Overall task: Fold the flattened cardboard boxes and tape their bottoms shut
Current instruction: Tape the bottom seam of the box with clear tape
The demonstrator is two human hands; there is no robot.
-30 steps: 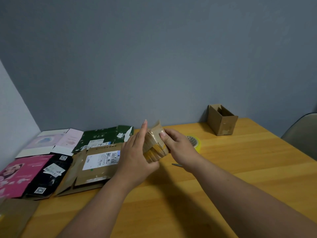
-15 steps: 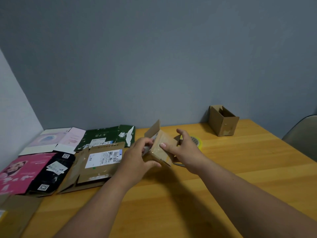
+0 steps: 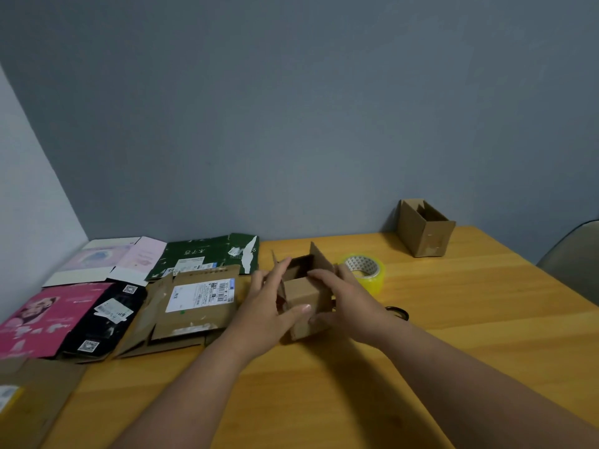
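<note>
Small cardboard box [image 3: 308,294] sits on the desk [image 3: 453,335], held between both hands with its flaps raised on the far side. Left hand [image 3: 269,303] grips the box's left side, thumb curled across the near face. Right hand [image 3: 350,296] grips the right side, fingers curled over the top edge. Tape roll [image 3: 364,270] lies just beyond the right hand. Flattened boxes [image 3: 194,299] lie to the left of the left hand. A folded box [image 3: 424,228] stands well beyond the right hand.

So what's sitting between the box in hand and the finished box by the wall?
Head view: the tape roll, right behind the right hand; beyond it, bare table.
</note>
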